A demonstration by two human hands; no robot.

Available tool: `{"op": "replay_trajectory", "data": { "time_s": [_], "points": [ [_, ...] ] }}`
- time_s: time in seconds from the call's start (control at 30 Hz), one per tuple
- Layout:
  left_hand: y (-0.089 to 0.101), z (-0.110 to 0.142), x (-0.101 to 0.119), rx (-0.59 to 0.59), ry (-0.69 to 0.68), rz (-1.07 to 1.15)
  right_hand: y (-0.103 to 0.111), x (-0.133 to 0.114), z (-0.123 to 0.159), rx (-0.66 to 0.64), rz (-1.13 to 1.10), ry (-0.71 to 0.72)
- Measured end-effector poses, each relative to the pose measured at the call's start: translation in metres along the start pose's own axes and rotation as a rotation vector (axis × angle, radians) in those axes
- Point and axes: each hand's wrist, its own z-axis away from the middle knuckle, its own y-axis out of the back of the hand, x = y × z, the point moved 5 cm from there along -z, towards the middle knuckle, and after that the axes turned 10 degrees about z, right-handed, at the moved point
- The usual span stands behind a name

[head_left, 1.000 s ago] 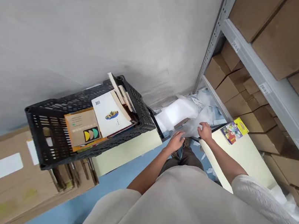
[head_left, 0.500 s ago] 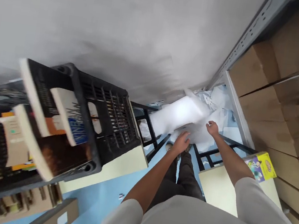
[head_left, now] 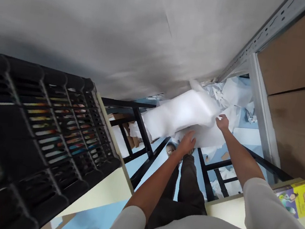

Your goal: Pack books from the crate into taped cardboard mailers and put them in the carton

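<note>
A bulky white sheet of packing foam point(head_left: 182, 109), loosely rolled or folded, lies across black metal bars ahead of me. My right hand point(head_left: 222, 122) is at its right end, fingers curled, with a bit of white sheet showing between thumb and fingers. Lower down, my left hand point(head_left: 186, 143) is at the sheet's near edge, its fingers extended and slightly apart. Whether those fingertips touch the foam I cannot tell. A looser, thinner white flap point(head_left: 209, 136) hangs between the two hands.
On the left, a black plastic crate point(head_left: 86, 175) of books stands on a pale tabletop point(head_left: 100, 194). A yellow and purple box point(head_left: 296, 198) sits at the right. Stacked cartons point(head_left: 302, 106) fill a grey metal shelf point(head_left: 265, 108). Crumpled white wrapping point(head_left: 237, 91) lies beyond.
My view has shifted nearer to the white foam, and the crate has slid toward the left edge. My right hand has risen to the sheet's end; the left stays by its near edge.
</note>
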Motion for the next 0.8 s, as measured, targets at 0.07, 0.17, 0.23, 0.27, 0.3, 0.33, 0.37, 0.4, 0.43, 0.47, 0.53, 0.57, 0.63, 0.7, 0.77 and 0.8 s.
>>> {"op": "replay_trajectory", "data": {
  "time_s": [0.07, 0.17, 0.23, 0.27, 0.3, 0.33, 0.37, 0.4, 0.43, 0.47, 0.53, 0.57, 0.63, 0.7, 0.77, 0.8],
  "points": [
    [-0.002, -0.003, -0.002, -0.005, -0.013, 0.016, -0.006, -0.001, -0.007, 0.016, -0.058, -0.036],
    [-0.001, -0.002, -0.005, 0.005, -0.017, 0.04, -0.01, -0.001, -0.014, 0.053, -0.139, -0.082],
    [0.001, -0.001, -0.008, 0.01, -0.004, 0.042, -0.009, -0.003, -0.016, 0.084, -0.174, -0.086],
    [0.002, 0.0, -0.01, 0.011, 0.003, 0.04, -0.007, -0.004, -0.016, 0.103, -0.187, -0.078],
    [0.003, 0.0, -0.012, 0.011, 0.008, 0.038, -0.006, -0.006, -0.016, 0.125, -0.197, -0.063],
    [0.004, 0.0, -0.013, 0.011, 0.011, 0.037, -0.004, -0.008, -0.016, 0.149, -0.207, -0.043],
    [0.005, 0.0, -0.014, 0.011, 0.012, 0.038, -0.002, -0.011, -0.015, 0.172, -0.217, -0.018],
    [0.005, 0.0, -0.014, 0.01, 0.012, 0.038, 0.0, -0.013, -0.014, 0.191, -0.228, 0.009],
    [0.005, 0.001, -0.013, 0.006, 0.011, 0.038, 0.001, -0.016, -0.012, 0.204, -0.24, 0.036],
    [0.005, 0.001, -0.011, 0.001, 0.011, 0.037, 0.003, -0.019, -0.009, 0.21, -0.25, 0.067],
    [0.004, 0.004, -0.005, -0.012, 0.008, 0.037, 0.007, -0.028, 0.0, 0.21, -0.263, 0.151],
    [0.003, 0.006, 0.0, -0.019, 0.004, 0.038, 0.011, -0.033, 0.006, 0.206, -0.267, 0.2],
    [0.002, 0.012, 0.014, -0.032, -0.002, 0.041, 0.02, -0.044, 0.019, 0.198, -0.274, 0.296],
    [0.002, 0.018, 0.029, -0.044, -0.005, 0.041, 0.032, -0.055, 0.033, 0.191, -0.282, 0.359],
    [0.004, 0.025, 0.044, -0.05, -0.011, 0.045, 0.047, -0.064, 0.044, 0.195, -0.293, 0.385],
    [0.004, 0.028, 0.051, -0.052, -0.02, 0.05, 0.054, -0.067, 0.049, 0.202, -0.299, 0.387]
  ]
}}
